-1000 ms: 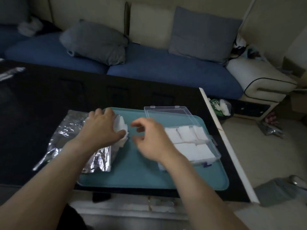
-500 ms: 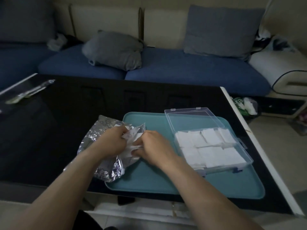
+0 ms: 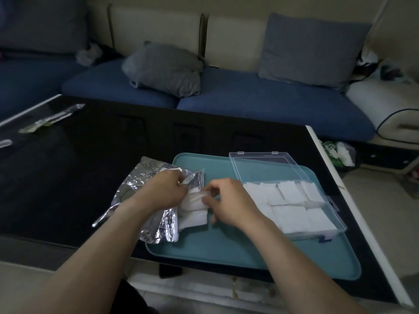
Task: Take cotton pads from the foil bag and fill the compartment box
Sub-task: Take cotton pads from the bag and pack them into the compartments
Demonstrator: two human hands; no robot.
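Both hands [image 3: 165,191] at foil bag [image 3: 136,189] mouth

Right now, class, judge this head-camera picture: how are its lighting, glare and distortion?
Head view: dim overall; the crinkled silver foil bag glints; the glossy black table mirrors the sofa; its white edge bows from the wide-angle lens.

- No text, brand or number can be read anywhere.
- The foil bag [image 3: 145,196], left of centre, carries bluish print, too blurred to read.
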